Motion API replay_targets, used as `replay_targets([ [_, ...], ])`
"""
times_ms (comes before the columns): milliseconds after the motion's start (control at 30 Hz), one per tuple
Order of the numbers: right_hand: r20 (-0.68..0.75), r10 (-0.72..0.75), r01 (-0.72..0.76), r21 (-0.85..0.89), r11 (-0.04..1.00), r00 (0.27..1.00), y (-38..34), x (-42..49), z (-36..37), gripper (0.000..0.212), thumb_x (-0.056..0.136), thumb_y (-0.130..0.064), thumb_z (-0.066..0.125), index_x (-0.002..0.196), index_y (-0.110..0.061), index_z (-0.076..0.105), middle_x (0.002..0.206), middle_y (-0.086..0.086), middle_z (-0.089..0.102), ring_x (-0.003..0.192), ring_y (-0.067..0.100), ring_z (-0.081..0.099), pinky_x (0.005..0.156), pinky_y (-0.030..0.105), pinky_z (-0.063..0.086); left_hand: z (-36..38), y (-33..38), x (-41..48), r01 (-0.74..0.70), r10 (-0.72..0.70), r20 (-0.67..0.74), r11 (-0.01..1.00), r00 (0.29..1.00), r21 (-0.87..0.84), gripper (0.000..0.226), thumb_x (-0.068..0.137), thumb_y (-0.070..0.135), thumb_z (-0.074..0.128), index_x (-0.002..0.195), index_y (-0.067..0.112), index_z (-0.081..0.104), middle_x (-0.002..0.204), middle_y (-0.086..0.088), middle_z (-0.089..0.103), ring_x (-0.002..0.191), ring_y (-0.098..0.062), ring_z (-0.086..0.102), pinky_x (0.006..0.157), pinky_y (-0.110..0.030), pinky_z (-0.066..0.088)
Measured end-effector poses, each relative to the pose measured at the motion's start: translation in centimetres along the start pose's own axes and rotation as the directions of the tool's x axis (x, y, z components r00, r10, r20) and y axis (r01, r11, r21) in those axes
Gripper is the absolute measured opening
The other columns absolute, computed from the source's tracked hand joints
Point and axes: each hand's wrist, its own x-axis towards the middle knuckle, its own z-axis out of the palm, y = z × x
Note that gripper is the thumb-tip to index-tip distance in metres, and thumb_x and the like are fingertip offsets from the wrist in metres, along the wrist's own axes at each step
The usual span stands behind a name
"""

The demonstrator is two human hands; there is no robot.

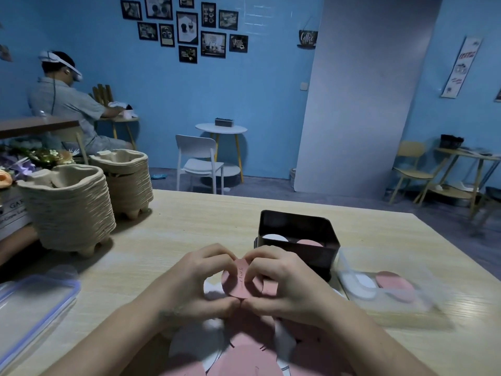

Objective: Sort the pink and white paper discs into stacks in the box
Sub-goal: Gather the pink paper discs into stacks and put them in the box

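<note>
Head view, hands at centre. Left hand (200,278) and right hand (282,280) met above the table (203,221). Both pinched one pink disc (235,280) between curled fingers and thumbs, the thumb tips touching below it. The disc stood tilted, its printed face turned up toward the camera. Being round, it had no long axis, but its line of script ran near-to-far up the face. A second pink piece (269,287) showed under the right fingers; I could not tell whether it was another disc or a fold.

Black box (320,257) sat just beyond the right hand, open top up, long side running left to right, slightly skewed. Inside I counted two stacks side by side: white stack (275,237) on the left, pink stack (310,242) on the right. The near wall hid their height.

Right of the box a clear tray (423,302), blurred, held two: a lone white disc (363,284) and a lone pink disc (394,284).

Loose pile (244,351) of pink and white discs lay under the wrists, cut off by the bottom edge. Overlap and blur defeated any count.

Left side of the table: two stacks of pulp cup carriers, near stack (67,210) and far stack (127,185). There was also one clear lid (35,308) with a blue rim, cut off by the frame.
</note>
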Motion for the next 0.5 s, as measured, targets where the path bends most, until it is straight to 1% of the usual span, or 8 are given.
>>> replay_targets([
  [67,-0.004,-0.001,0.001,0.004,1.000,1.000,0.1,0.2,-1.2,0.027,0.084,-0.040,0.083,0.093,-0.019,0.068,0.117,-0.004,0.063,0.105,0.013,0.061,0.087,0.030,0.051,-0.3,0.3,0.8,-0.030,0.030,-0.017,0.999,0.999,-0.019,0.030,0.081,0.034,0.088,0.100,0.023,0.068,0.113,0.011,0.064,0.106,-0.009,0.065,0.087,-0.028,0.054],
  [133,-0.029,0.024,-0.023,0.010,1.000,0.999,0.4,0.4,-2.7,0.028,0.083,-0.040,0.085,0.093,-0.020,0.069,0.116,-0.002,0.064,0.105,0.011,0.062,0.088,0.027,0.050,-0.5,0.6,1.7,-0.032,0.029,-0.053,0.998,0.998,-0.055,0.034,0.083,0.037,0.085,0.108,0.021,0.069,0.117,0.011,0.067,0.111,-0.010,0.065,0.091,-0.024,0.051],
  [200,-0.066,0.075,-0.073,0.027,0.997,0.995,1.2,0.4,-4.5,0.027,0.081,-0.039,0.087,0.093,-0.022,0.069,0.113,-0.004,0.065,0.103,0.009,0.063,0.088,0.027,0.051,-0.5,0.8,2.4,-0.027,0.021,-0.105,0.998,0.994,-0.055,0.037,0.085,0.038,0.079,0.114,0.019,0.069,0.120,0.010,0.068,0.112,-0.009,0.065,0.091,-0.019,0.049],
  [267,-0.107,0.131,-0.128,0.036,0.991,0.986,2.1,0.3,-6.4,0.025,0.079,-0.040,0.086,0.091,-0.026,0.068,0.106,-0.004,0.067,0.097,0.014,0.064,0.084,0.032,0.054,-0.3,0.6,3.0,-0.019,0.016,-0.148,1.000,0.989,-0.019,0.034,0.088,0.039,0.073,0.115,0.017,0.069,0.117,0.010,0.068,0.109,-0.007,0.065,0.090,-0.018,0.049],
  [333,-0.151,0.184,-0.183,0.020,0.983,0.971,3.4,0.1,-8.2,0.024,0.078,-0.039,0.084,0.090,-0.026,0.067,0.100,-0.001,0.068,0.093,0.021,0.064,0.081,0.040,0.055,0.1,0.1,3.1,-0.003,0.007,-0.171,1.000,0.985,0.027,0.030,0.092,0.039,0.068,0.113,0.017,0.069,0.113,0.010,0.068,0.105,-0.007,0.066,0.088,-0.022,0.051],
  [433,-0.193,0.295,-0.305,-0.021,0.952,0.936,5.7,0.0,-10.2,0.030,0.074,-0.049,0.079,0.088,-0.025,0.068,0.096,-0.003,0.069,0.091,0.018,0.065,0.084,0.043,0.055,1.2,-0.7,2.6,0.013,0.010,-0.171,0.991,0.985,0.134,0.024,0.095,0.041,0.064,0.109,0.021,0.068,0.108,0.014,0.066,0.101,-0.008,0.066,0.084,-0.032,0.055],
  [500,-0.176,0.378,-0.395,-0.073,0.916,0.909,7.4,-0.1,-10.9,0.033,0.073,-0.055,0.076,0.086,-0.026,0.068,0.092,-0.005,0.069,0.090,0.018,0.064,0.086,0.044,0.054,1.9,-0.9,2.2,0.010,0.016,-0.145,0.984,0.989,0.177,0.025,0.095,0.043,0.062,0.108,0.023,0.069,0.107,0.016,0.065,0.099,-0.008,0.065,0.081,-0.033,0.055],
])
